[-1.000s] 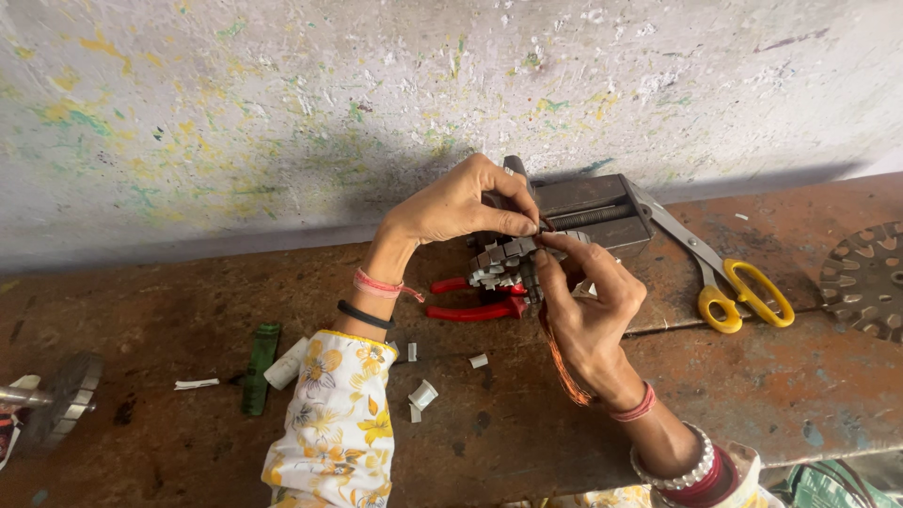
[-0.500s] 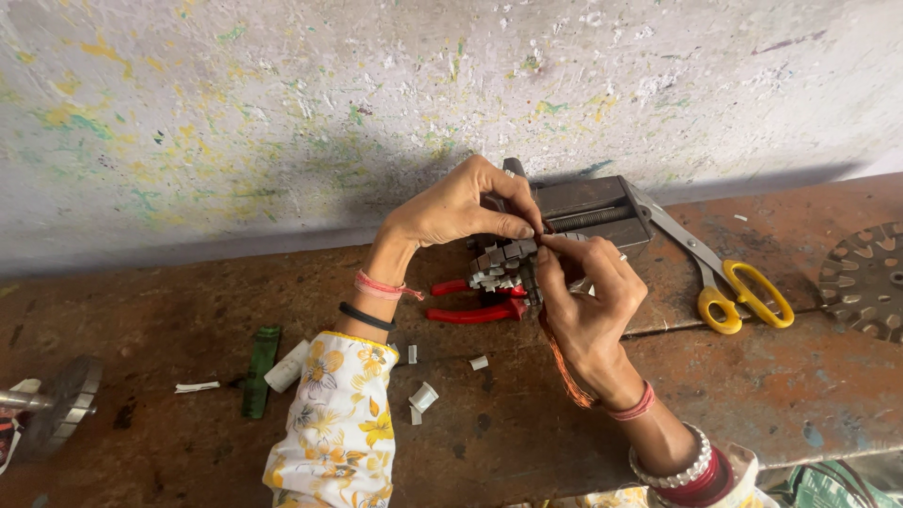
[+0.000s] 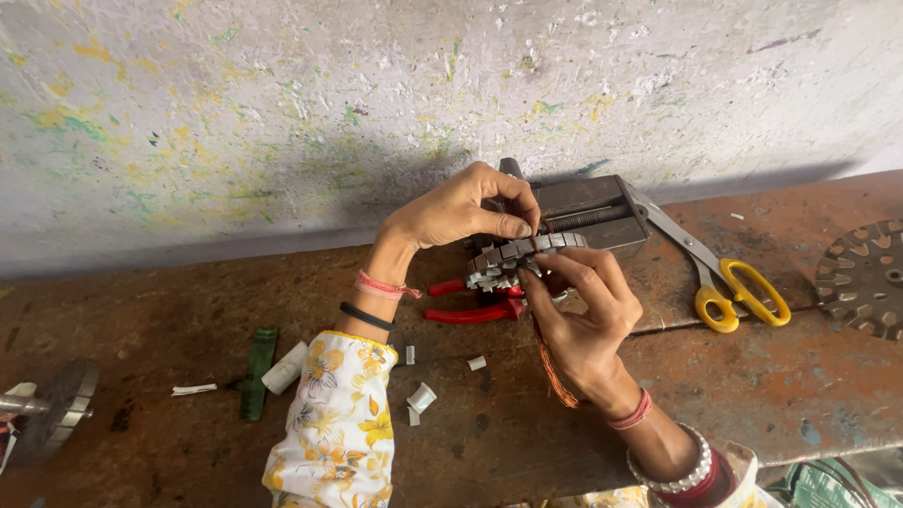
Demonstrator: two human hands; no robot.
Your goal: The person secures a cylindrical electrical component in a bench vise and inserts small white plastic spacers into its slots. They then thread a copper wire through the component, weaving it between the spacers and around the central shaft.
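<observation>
Head view shows me one slotted metal core [image 3: 522,259] held up over the middle of the workbench [image 3: 282,442], close to its back edge by the wall. My left hand [image 3: 461,209] comes in from above, thumb and forefinger pinched shut on the core's top rim. My right hand [image 3: 583,315] cups it from below, fingers closed around its near side, with one strand of copper wire [image 3: 550,367] running down across the palm.

Behind the core I count one small grey vise [image 3: 593,212] against the back edge. One pair of red-handled pliers [image 3: 470,306] lies just under the core. One pair of yellow-handled scissors [image 3: 720,277] lies to the right of the vise, blades toward it. One round slotted disc [image 3: 861,277] sits at the right edge, well apart from the hands. One green tube [image 3: 256,372] and one white tube [image 3: 285,367] lie side by side toward the left, and one metal wheel on a shaft [image 3: 56,404] sits at the left edge. I make out about five small white scraps [image 3: 420,397] scattered near the front.
</observation>
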